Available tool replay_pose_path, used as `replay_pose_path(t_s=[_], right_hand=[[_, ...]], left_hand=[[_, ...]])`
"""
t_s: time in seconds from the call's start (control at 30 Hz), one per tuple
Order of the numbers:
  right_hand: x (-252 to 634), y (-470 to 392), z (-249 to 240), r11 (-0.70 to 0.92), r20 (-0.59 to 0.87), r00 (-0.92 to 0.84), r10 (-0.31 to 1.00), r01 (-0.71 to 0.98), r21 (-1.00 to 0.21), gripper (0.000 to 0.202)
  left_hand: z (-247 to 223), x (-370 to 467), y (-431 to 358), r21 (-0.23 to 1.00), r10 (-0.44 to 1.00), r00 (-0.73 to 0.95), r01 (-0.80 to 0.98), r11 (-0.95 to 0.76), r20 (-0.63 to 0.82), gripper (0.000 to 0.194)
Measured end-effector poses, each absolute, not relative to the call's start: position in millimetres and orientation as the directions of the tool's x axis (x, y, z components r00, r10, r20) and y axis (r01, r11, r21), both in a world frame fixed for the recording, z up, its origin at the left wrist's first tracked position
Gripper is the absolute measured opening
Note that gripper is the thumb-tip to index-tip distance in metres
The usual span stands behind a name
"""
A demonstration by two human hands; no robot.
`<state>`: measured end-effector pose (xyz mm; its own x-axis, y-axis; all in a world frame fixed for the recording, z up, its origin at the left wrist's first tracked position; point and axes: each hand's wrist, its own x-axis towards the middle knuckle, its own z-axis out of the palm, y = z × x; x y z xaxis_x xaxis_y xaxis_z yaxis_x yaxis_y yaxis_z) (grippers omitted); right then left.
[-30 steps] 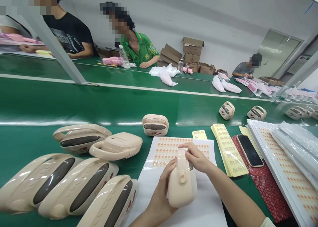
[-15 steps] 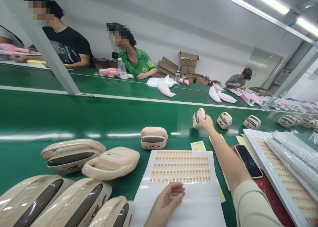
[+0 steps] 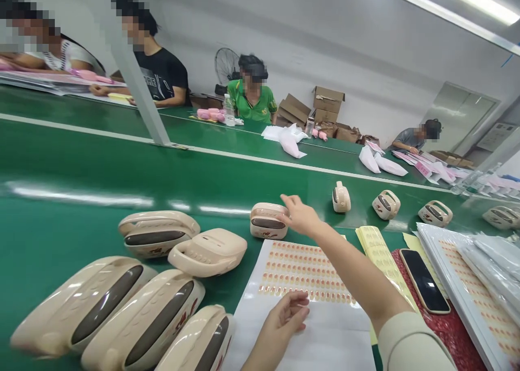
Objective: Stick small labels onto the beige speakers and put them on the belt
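My right hand reaches over the green table with its fingers spread, holding nothing. Its fingertips are at the right end of a cream plastic device with a carrying handle and a dark oval panel; I cannot tell whether they touch. My left hand hangs over the lower part of a white sheet, loosely curled, thumb apart from the fingers, with nothing visible in it. Rows of small orange oval stickers cover the sheet's upper part. Another cream device stands beyond my right forearm.
Several cream devices crowd the left. More stand in a line at the right. A phone, yellow sticker strips and a sheet stack lie right. Co-workers sit across, beyond a slanted metal post.
My right hand has let go of a cream device, which now stands at the right, and has moved left to another one. My left hand stays over the sheet. The view has turned left.
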<state>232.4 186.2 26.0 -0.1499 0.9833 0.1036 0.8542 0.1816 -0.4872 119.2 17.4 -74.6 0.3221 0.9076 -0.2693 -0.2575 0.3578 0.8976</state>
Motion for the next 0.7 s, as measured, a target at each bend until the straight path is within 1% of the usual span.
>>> replay_pose_path(t_s=[0.03, 0.1, 0.13, 0.2, 0.3, 0.37, 0.43, 0.47, 0.53, 0.57, 0.6, 0.63, 0.67, 0.7], right_hand=[[222, 186, 23, 0.167, 0.061, -0.158, 0.985, 0.841, -0.514, 0.034], [214, 185, 20, 0.061, 0.011, -0.067, 0.998, 0.825, -0.562, 0.020], [217, 183, 21, 0.016, -0.002, -0.021, 1.000, 0.813, -0.582, 0.019], [230, 175, 24, -0.053, -0.038, 0.038, 0.999, 0.775, -0.630, 0.024], [252, 145, 29, -0.133, -0.134, 0.055, 0.990, 0.700, -0.701, 0.029], [259, 116, 29, -0.191, -0.244, -0.003, 0.970, 0.611, -0.768, 0.029], [261, 87, 27, -0.265, -0.374, -0.139, 0.917, 0.488, -0.832, 0.028], [261, 76, 25, -0.295, -0.417, -0.220, 0.882, 0.432, -0.852, 0.028], [267, 61, 21, -0.303, -0.439, -0.335, 0.834, 0.386, -0.871, 0.033], [272, 59, 19, -0.282, -0.421, -0.326, 0.846, 0.397, -0.873, 0.035], [280, 61, 16, -0.250, -0.384, -0.246, 0.890, 0.441, -0.862, 0.037], [289, 65, 13, -0.226, -0.323, -0.109, 0.940, 0.513, -0.828, 0.036], [298, 70, 10, -0.220, -0.239, 0.047, 0.970, 0.591, -0.776, 0.034], [307, 77, 5, -0.235, -0.146, 0.187, 0.971, 0.660, -0.714, 0.030]], left_hand=[[-76, 120, 17, 0.898, 0.923, 0.292, -0.285, 0.334, -0.250, 0.040], [-78, 121, 18, 0.894, 0.948, 0.238, -0.345, 0.284, -0.209, 0.047], [-79, 122, 20, 0.891, 0.961, 0.203, -0.377, 0.255, -0.189, 0.051], [-79, 124, 23, 0.876, 0.979, 0.128, -0.439, 0.200, -0.159, 0.059], [-74, 125, 24, 0.820, 0.991, 0.042, -0.558, 0.129, -0.128, 0.067], [-68, 121, 19, 0.751, 0.992, 0.047, -0.650, 0.120, -0.118, 0.070], [-61, 115, 10, 0.690, 0.984, 0.114, -0.702, 0.177, -0.137, 0.075], [-58, 112, 5, 0.673, 0.974, 0.161, -0.703, 0.228, -0.162, 0.078], [-55, 107, -4, 0.663, 0.946, 0.246, -0.676, 0.323, -0.211, 0.085], [-54, 105, -7, 0.662, 0.933, 0.276, -0.659, 0.358, -0.230, 0.087], [-54, 104, -8, 0.661, 0.924, 0.297, -0.647, 0.381, -0.242, 0.087], [-54, 104, -9, 0.658, 0.917, 0.308, -0.641, 0.396, -0.252, 0.087], [-54, 105, -8, 0.650, 0.914, 0.309, -0.643, 0.405, -0.263, 0.085], [-55, 105, -6, 0.635, 0.911, 0.304, -0.653, 0.413, -0.279, 0.083]])
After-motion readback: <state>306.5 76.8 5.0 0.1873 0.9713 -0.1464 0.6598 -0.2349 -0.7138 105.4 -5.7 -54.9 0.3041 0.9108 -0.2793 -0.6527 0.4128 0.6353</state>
